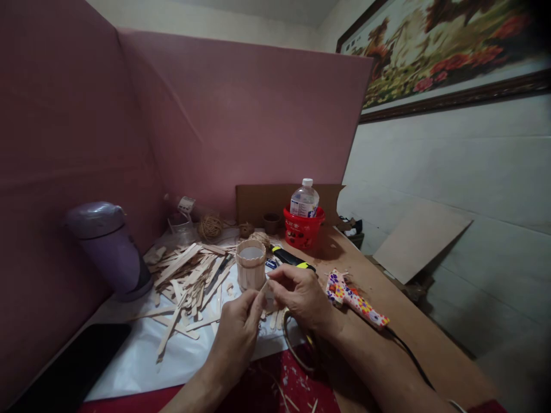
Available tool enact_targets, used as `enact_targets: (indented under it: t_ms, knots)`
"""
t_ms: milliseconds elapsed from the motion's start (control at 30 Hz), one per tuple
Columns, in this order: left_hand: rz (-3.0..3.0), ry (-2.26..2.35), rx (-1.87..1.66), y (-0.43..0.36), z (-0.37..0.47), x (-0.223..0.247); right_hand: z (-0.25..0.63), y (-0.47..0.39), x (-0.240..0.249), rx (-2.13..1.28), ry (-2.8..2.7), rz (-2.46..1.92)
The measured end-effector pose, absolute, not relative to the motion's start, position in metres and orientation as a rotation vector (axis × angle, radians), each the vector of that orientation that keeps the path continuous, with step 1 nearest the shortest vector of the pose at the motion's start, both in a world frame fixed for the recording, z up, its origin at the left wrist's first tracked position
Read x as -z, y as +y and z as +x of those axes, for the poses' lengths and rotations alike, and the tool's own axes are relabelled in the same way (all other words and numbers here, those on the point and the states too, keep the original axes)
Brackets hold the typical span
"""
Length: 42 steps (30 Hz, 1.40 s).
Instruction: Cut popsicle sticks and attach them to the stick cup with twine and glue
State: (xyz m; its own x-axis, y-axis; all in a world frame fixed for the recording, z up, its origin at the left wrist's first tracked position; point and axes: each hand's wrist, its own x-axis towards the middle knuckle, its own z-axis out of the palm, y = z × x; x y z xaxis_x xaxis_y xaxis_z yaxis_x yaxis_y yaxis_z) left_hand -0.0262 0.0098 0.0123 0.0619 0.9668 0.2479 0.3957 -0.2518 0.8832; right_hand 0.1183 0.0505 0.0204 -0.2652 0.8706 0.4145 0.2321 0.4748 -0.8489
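My left hand (240,322) and my right hand (303,295) meet near the middle of the table. Both pinch a short, pale piece of wooden craft stick (264,286) between thumb and fingertips. Just behind them stands an upright small cup (251,269) covered in wooden sticks, with a band around its upper part. A black and yellow utility knife (293,259) lies beyond my right hand. To the right is a flower-patterned hot glue gun (356,299) with a black cord. A thin ring (289,344) shows below my right wrist; whether I wear it is unclear.
Loose craft sticks (196,275) are heaped on a white sheet (129,367) at left. A purple flask (109,252) and a dark flat object (81,358) are left of them. At the back are twine balls (210,227) and a red bucket (302,229) holding a plastic bottle (306,198).
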Motion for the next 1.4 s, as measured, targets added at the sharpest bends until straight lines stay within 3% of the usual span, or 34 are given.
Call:
enact_targets:
  t_ms: [367,900,1200,1400]
  knots:
    - [1.766,1.384,-1.141,0.009,-0.022,-0.010,0.119,0.057,-0.014,-0.298,-1.896,-0.971]
    - [1.493,1.297,-1.237,0.018,-0.030,-0.008,0.118,0.048,-0.014,-0.156,-1.944,-0.734]
    - [1.766,1.396,-1.221,0.009,-0.024,-0.011,0.116,0.045,-0.014,0.137,-2.104,-0.852]
    - [1.591,1.298,-1.249,0.009,-0.022,-0.010,0.120,0.056,-0.011,0.255,-2.053,-0.999]
